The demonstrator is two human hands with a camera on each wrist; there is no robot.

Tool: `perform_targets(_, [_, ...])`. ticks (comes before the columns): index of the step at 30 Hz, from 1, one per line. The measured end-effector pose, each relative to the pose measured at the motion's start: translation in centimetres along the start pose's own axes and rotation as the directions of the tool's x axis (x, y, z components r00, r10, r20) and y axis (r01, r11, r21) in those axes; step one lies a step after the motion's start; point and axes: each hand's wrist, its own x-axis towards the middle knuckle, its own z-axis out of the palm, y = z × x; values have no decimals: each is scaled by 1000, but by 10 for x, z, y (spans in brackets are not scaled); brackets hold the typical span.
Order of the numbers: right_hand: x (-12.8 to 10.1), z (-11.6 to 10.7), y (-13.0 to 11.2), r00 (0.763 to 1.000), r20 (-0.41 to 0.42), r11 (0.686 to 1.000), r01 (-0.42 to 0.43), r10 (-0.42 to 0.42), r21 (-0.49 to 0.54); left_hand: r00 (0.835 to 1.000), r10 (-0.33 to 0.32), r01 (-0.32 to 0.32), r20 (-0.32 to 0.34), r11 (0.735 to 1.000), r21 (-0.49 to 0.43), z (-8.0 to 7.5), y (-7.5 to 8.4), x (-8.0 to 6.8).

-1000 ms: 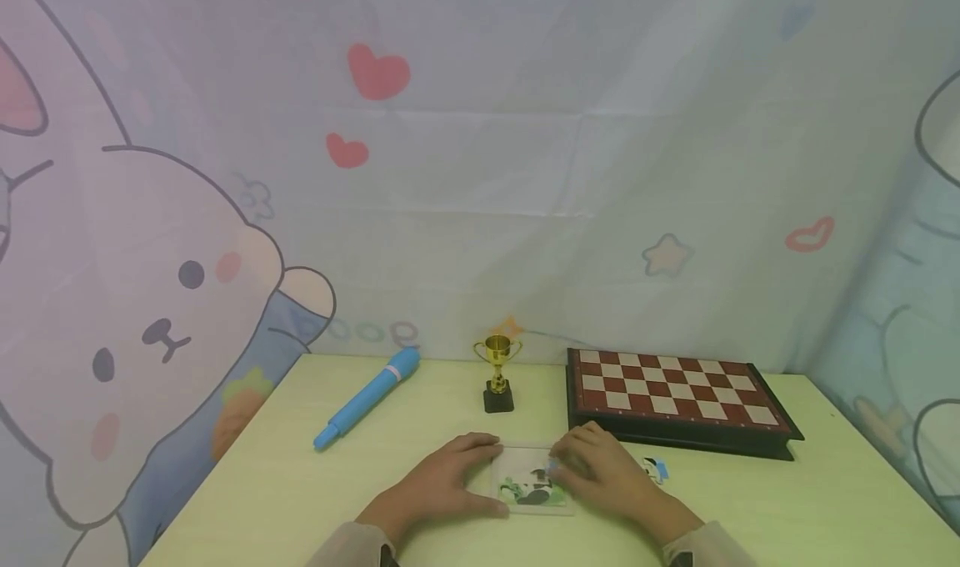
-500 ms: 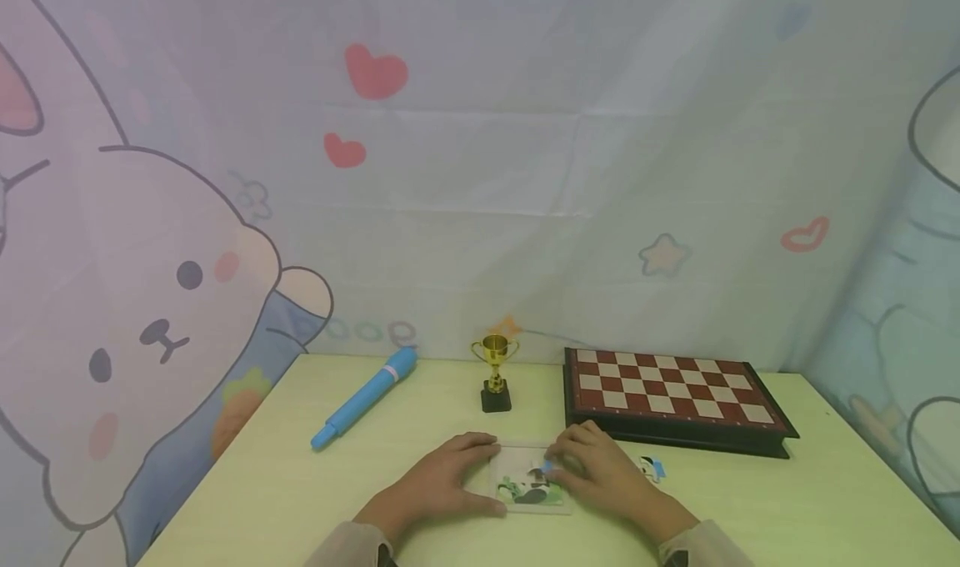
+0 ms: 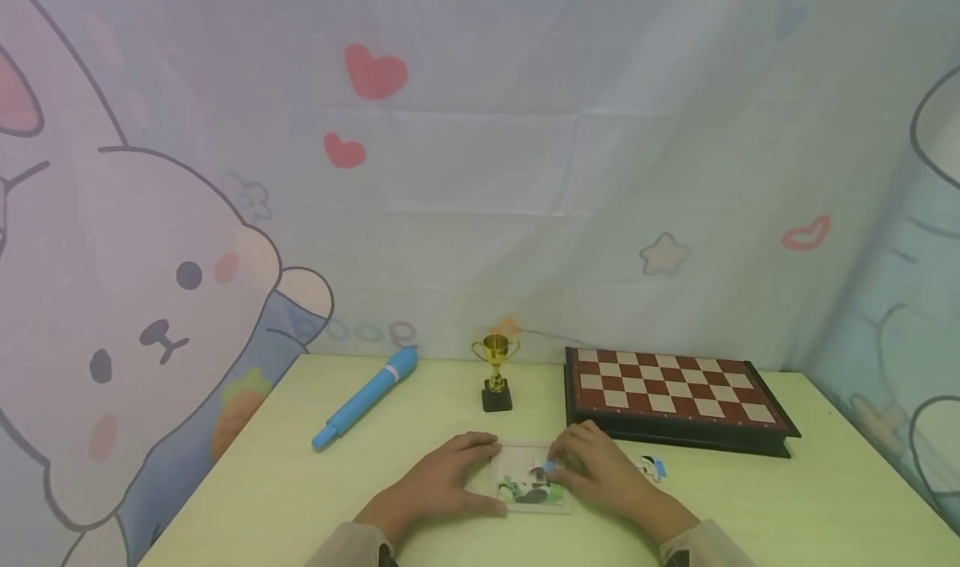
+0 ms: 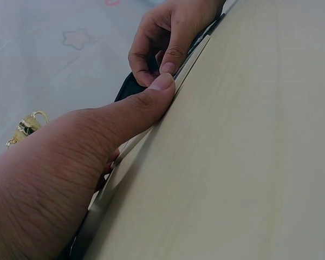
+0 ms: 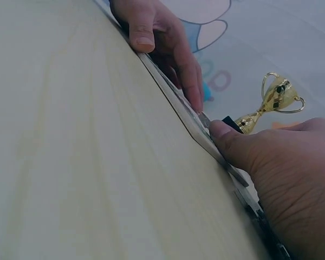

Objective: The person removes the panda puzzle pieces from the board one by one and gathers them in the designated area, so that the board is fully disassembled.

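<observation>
blue is seen in the stick (image 3: 365,398) left of the left hand (image 3: 441,482), whose thumb and fingers are spread wide, the puzzle frame (image 3: 536,513) being held between them. a small piece (image 3: 550,467) is pinched over the frame's right part by the right hand (image 3: 603,479). if it is pressed down askew, neighbouring pieces (image 3: 528,494) could be lifted; the loose piece (image 3: 651,469) farther right could be brushed aside by that hand.

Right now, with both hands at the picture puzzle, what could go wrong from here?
The blue-marked piece at the right fingers might seat crookedly or slip. The loose piece lies close to the right wrist, so a sweep of that arm could knock it away. If the left fingers ease off the puzzle frame, it may slide.
</observation>
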Motion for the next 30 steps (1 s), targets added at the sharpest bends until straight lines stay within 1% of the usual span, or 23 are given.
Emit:
perform_targets(7, [1, -3, -2, 999, 17, 997, -42, 41, 62, 1000, -7, 8, 10, 1000, -7, -1, 0, 1])
perform_targets(11, [1, -3, -2, 996, 32, 989, -81, 77, 123, 1000, -7, 7, 7, 1000, -9, -1, 0, 1])
perform_targets(13, [0, -3, -3, 996, 34, 983, -83, 79, 162, 1000, -9, 10, 9, 1000, -12, -1, 0, 1])
perform_targets(16, [-1, -3, -3, 998, 26, 978, -62, 59, 199, 1000, -14, 14, 12, 1000, -19, -1, 1, 0])
perform_targets(24, [1, -3, -4, 999, -23, 972, 52, -48, 228, 1000, -4, 4, 6, 1000, 6, -3, 2, 1])
perform_targets(30, [1, -3, -3, 998, -18, 964, 68, -66, 257, 1000, -6, 6, 4, 1000, 5, -1, 0, 0])
